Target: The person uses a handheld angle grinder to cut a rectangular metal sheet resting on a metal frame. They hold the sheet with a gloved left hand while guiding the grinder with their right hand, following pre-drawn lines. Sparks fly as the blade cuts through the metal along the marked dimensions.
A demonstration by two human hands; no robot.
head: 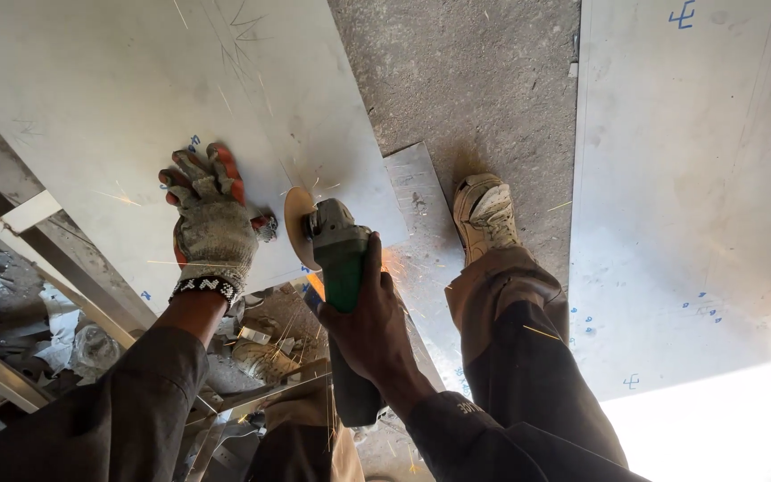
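Observation:
A large grey metal sheet point(118, 98) lies tilted across the upper left. My left hand point(211, 223), in a knit glove with orange fingertips, presses flat on the sheet near its lower edge. My bare right hand point(368, 317) grips the body of a green angle grinder point(343, 268). Its disc point(297, 225) meets the sheet's edge just right of the gloved hand, and orange sparks fly out around it.
A second metal sheet point(698, 187) lies on the right over the concrete floor point(484, 80). My leg and tan shoe point(485, 210) rest on a smaller sheet piece point(421, 192). A steel frame bar point(55, 250) and scrap clutter point(73, 344) sit at lower left.

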